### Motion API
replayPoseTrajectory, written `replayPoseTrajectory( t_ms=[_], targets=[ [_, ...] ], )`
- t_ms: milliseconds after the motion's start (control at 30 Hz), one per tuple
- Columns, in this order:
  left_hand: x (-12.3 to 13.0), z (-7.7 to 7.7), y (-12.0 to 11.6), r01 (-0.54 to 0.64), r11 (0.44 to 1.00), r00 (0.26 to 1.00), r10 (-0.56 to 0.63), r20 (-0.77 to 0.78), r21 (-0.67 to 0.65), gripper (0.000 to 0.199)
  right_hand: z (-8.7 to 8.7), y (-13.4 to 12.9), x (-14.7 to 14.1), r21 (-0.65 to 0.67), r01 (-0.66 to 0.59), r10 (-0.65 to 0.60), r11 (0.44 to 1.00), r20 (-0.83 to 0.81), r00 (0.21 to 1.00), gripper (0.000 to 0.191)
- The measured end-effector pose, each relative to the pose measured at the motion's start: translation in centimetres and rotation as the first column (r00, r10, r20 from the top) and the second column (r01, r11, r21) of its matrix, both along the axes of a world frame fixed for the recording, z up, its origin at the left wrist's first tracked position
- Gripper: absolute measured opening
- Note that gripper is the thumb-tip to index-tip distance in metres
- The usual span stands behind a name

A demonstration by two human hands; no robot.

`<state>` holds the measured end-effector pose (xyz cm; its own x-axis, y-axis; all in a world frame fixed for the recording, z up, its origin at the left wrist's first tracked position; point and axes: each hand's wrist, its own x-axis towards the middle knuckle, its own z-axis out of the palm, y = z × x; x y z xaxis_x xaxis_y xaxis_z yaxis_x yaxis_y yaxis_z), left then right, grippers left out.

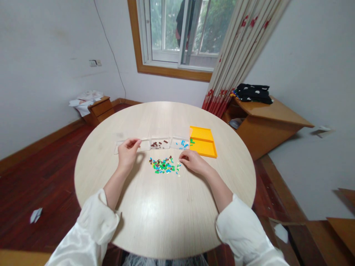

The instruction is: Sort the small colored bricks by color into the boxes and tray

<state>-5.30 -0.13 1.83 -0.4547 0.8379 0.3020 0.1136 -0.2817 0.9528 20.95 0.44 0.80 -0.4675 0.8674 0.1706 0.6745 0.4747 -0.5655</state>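
My left hand (pixel 128 150) is closed in a pinch above the left clear plastic box (pixel 144 145); whatever sits between its fingertips is too small to name. By the right edge of a pile of small mixed toy bricks (pixel 163 165), my right hand (pixel 192 161) also pinches, its fingertips low over the table. Brown bricks (pixel 158 144) lie in the middle clear box (pixel 168 145). Blue bricks (pixel 183 144) lie in the clear box (pixel 173 143) to its right. Green bricks (pixel 192 141) rest in the left end of an open yellow case (pixel 206 148).
All of this stands on a round pale wooden table (pixel 166 214). Beyond it are a window (pixel 183 33) and a flowered curtain (pixel 235 48). A tilted wooden cabinet (pixel 266 125) with dark cloth is at the right, and a small drawer unit (pixel 101 111) at the left.
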Motion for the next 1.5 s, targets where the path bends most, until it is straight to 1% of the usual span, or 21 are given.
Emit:
replayPoseTrajectory(
  t_ms=[33,100,200,267,433,633,700,767,833,900,967,1033,1100,1200,1267,1333,1500],
  targets=[
    [-1.0,0.1,0.4,-0.094,0.996,0.994,0.094,0.048,-0.007,0.02,0.0,-0.1,-0.1,0.003,0.011,-0.011,1.0,-0.018,1.0,0.009],
    [-3.0,0.1,1.0,-0.214,0.976,0.969,0.216,0.117,-0.034,0.018,0.1,-0.2,-0.3,0.018,0.027,-0.026,0.999,-0.059,0.998,0.009],
    [-5.3,0.0,1.5,-0.375,0.926,0.92,0.378,0.106,-0.05,0.013,0.1,-0.4,-0.6,0.045,0.04,-0.033,0.998,-0.131,0.991,0.011],
    [-6.1,-0.1,1.5,-0.427,0.903,0.9,0.43,0.072,-0.059,0.011,0.0,-0.5,-0.8,0.046,0.045,-0.036,0.998,-0.175,0.984,0.011],
    [-6.5,-0.3,1.6,-0.435,0.895,0.897,0.44,0.037,-0.101,0.015,-0.2,-0.6,-1.0,0.051,0.044,-0.031,0.998,-0.233,0.972,0.011],
    [-6.3,-0.2,1.5,-0.426,0.898,0.899,0.434,0.064,-0.11,0.026,-0.1,-0.7,-1.2,0.135,0.067,-0.026,0.989,-0.284,0.959,0.01],
    [-6.3,-0.2,1.5,-0.43,0.897,0.897,0.437,0.065,-0.103,0.027,0.0,-0.7,-1.3,0.153,0.078,-0.026,0.985,-0.316,0.948,0.009],
    [-6.1,-0.3,1.5,-0.418,0.906,0.906,0.421,0.036,-0.063,0.026,0.0,-0.8,-1.5,0.147,0.092,-0.034,0.985,-0.359,0.933,0.008],
    [-5.5,-0.4,1.4,-0.379,0.926,0.925,0.378,-0.03,-0.005,0.025,0.0,-0.8,-1.7,0.124,0.107,-0.048,0.987,-0.406,0.913,0.006],
    [-4.3,-0.5,1.0,-0.292,0.955,0.945,0.295,-0.137,0.048,0.025,0.0,-0.9,-2.0,0.096,0.117,-0.062,0.988,-0.451,0.89,0.005],
    [-2.5,-0.5,0.3,-0.16,0.985,0.943,0.173,-0.284,0.069,0.026,-0.1,-1.1,-2.3,0.065,0.113,-0.067,0.991,-0.486,0.872,0.004],
    [-0.4,-0.6,-0.5,0.008,0.998,0.901,0.023,-0.434,0.07,0.023,-0.1,-1.3,-2.7,0.03,0.091,-0.063,0.995,-0.513,0.856,0.004],
    [1.6,-0.8,-1.3,0.195,0.98,0.842,-0.144,-0.52,0.045,0.024,-0.3,-1.5,-3.2,0.005,0.067,-0.053,0.998,-0.535,0.843,0.004],
    [3.8,-1.6,-2.1,0.378,0.926,0.76,-0.326,-0.562,-0.027,0.025,-0.6,-1.8,-3.9,0.006,0.041,-0.031,0.999,-0.551,0.834,0.003],
    [4.5,-2.1,-2.2,0.438,0.898,0.724,-0.382,-0.575,-0.044,0.024,-0.9,-1.9,-4.4,0.013,0.016,-0.006,1.0,-0.545,0.838,0.003],
    [4.8,-2.4,-2.3,0.463,0.885,0.708,-0.398,-0.583,-0.043,0.022,-1.1,-2.0,-4.6,0.018,-0.009,0.017,1.0,-0.536,0.844,0.004],
    [4.7,-2.0,-2.4,0.485,0.874,0.686,-0.408,-0.603,-0.039,0.017,-1.4,-2.0,-4.6,0.034,-0.012,0.028,0.999,-0.522,0.853,0.006]
  ],
)
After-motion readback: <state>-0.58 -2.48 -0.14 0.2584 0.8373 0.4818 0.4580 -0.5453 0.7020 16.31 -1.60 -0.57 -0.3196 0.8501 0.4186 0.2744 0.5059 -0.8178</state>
